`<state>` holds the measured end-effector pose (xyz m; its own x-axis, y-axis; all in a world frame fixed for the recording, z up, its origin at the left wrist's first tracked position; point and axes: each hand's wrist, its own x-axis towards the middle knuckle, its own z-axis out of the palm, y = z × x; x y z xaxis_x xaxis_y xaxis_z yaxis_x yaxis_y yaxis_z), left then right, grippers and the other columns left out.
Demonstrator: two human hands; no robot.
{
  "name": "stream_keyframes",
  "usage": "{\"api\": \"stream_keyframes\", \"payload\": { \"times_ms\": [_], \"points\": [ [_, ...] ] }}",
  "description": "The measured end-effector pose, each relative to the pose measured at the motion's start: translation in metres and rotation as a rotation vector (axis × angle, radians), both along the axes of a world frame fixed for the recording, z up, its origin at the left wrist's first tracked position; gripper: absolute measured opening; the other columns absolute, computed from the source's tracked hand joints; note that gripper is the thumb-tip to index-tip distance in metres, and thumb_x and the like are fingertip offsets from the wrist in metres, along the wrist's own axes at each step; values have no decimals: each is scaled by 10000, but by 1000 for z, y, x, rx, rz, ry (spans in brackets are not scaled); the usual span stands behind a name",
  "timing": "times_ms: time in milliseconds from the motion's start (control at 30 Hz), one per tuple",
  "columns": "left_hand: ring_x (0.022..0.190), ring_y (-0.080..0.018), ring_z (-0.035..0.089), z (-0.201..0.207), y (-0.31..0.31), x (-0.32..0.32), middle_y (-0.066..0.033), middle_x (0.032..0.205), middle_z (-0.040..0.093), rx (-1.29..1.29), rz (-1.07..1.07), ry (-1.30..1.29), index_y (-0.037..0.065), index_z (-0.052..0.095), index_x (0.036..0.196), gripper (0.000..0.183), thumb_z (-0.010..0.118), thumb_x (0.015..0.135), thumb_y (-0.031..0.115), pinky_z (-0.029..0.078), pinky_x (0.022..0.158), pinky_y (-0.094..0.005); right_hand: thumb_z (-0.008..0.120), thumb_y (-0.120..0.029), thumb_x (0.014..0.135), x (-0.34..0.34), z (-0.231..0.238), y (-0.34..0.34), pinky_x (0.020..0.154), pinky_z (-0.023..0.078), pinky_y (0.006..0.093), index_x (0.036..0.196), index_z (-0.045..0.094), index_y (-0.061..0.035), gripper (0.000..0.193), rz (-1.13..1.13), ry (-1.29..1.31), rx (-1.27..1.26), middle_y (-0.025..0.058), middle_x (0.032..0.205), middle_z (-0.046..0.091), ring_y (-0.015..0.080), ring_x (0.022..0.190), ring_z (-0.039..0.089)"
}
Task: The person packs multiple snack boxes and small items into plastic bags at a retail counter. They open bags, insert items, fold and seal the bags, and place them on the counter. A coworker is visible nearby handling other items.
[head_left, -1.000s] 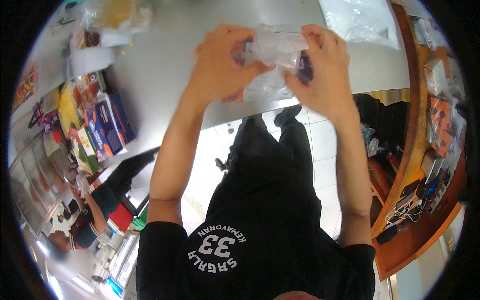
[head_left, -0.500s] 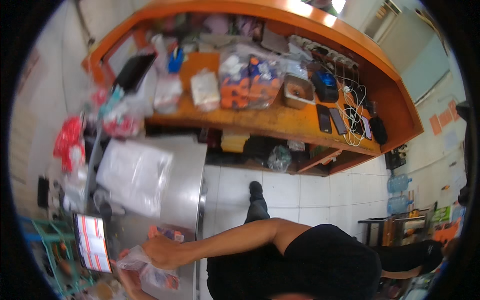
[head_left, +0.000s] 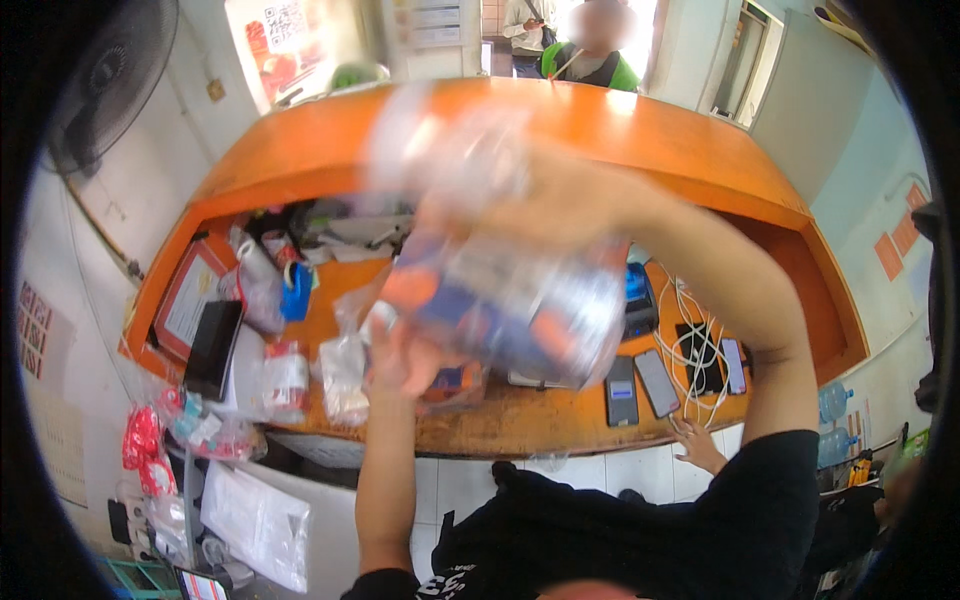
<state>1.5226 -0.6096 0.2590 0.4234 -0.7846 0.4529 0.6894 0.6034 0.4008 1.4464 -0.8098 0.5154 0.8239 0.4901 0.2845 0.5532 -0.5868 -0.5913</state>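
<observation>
My right hand (head_left: 565, 205), blurred by motion, is closed on the gathered top of a clear plastic bag (head_left: 500, 300) and holds it up over the wooden counter. Blue and orange packaging shows through the bag; its contents are too smeared to make out. Below the bag's left side is my left hand (head_left: 405, 365), palm up with its fingers apart. Whether it touches the bag, I cannot tell. Behind the held bag, another bag with an orange and blue package (head_left: 455, 385) lies on the counter, partly hidden.
An orange counter (head_left: 300, 145) curves across the front, with a person (head_left: 600, 55) beyond it. Phones (head_left: 655, 383) and white cables lie at right, where another person's hand (head_left: 697, 447) reaches in. A dark tablet (head_left: 213, 348) stands left; white plastic bags (head_left: 258, 525) lie on the steel table.
Both hands have risen from the steel table at lower left to above the counter, and the bag has come up in my right hand. The view has tilted up toward the counter's far side.
</observation>
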Motion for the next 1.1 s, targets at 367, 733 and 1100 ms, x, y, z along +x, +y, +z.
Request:
{"api": "stream_keyframes", "payload": {
  "times_ms": [367,733,1100],
  "points": [
    [1270,-293,516,157,-312,207,-137,1366,523,448,340,-333,73,388,1425,824,558,880,668,411,1062,-523,414,-641,961,242,61,-288,769,458,354,954,608,-61,612,-580,-463,431,75,779,587,210,792,561],
    [1103,-271,616,144,-426,349,-155,1192,638,838,870,-543,4,564,1255,778,680,796,621,456,972,-419,462,-577,940,380,46,-386,786,459,349,978,597,-53,542,-678,-602,417,80,823,587,210,823,566],
    [1080,-212,584,135,-430,369,-135,1155,669,953,986,-754,-32,648,1162,694,538,910,605,396,968,-318,511,-513,918,416,42,-391,803,460,344,1002,586,-46,481,-785,-630,303,85,867,587,209,853,571]
  ]
}}
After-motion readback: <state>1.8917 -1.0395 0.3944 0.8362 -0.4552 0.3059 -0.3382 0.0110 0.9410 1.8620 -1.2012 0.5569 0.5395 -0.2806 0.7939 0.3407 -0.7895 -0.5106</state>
